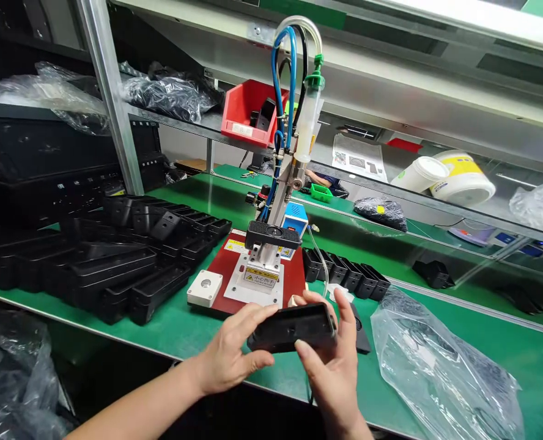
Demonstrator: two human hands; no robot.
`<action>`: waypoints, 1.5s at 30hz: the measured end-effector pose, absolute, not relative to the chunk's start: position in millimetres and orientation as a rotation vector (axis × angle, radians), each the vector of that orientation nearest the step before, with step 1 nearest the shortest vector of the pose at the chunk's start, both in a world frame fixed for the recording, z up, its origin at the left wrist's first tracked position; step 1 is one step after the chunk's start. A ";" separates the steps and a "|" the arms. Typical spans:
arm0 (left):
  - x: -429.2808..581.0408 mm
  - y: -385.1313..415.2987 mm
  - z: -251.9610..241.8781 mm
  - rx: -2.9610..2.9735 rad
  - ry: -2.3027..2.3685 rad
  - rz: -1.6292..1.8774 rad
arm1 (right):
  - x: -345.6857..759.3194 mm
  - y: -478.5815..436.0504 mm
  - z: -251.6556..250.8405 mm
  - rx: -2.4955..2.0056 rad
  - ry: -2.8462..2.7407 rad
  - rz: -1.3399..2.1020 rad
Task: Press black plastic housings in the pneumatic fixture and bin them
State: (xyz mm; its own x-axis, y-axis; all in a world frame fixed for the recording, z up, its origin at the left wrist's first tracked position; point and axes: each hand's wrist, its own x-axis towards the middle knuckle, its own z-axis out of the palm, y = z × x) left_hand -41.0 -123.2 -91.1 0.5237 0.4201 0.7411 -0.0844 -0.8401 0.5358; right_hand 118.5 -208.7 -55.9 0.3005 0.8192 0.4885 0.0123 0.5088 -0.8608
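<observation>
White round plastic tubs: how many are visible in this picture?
2. Both are on the back shelf at the right: a smaller plain white tub and, to its right, a larger white tub with a yellow label. More may be hidden.

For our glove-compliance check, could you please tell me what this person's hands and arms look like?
The left hand and right hand are bare, with no gloves. No ring, watch or wristband shows. The left forearm is uncovered to the picture's edge, no sleeve in view; the right wrist is unsleeved too.
</observation>
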 end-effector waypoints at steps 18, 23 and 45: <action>-15.9 15.6 -0.6 2.028 0.711 1.538 | 170.5 -48.9 12.7 -1.145 -1.615 0.108; -1.1 12.0 -4.3 1.773 0.717 1.657 | 163.9 -46.7 12.9 -1.093 -1.572 0.032; 12.5 12.5 -13.7 1.762 0.889 1.693 | 152.8 -23.3 -5.0 -0.931 -1.428 -0.231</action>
State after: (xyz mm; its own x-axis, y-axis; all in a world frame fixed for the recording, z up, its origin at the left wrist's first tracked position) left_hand 12.5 12.5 -13.7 -0.0041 0.7656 0.6433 0.0948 -0.6401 0.7624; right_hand 152.8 -23.3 -5.0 0.1880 0.3832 0.9043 0.6486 0.6430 -0.4073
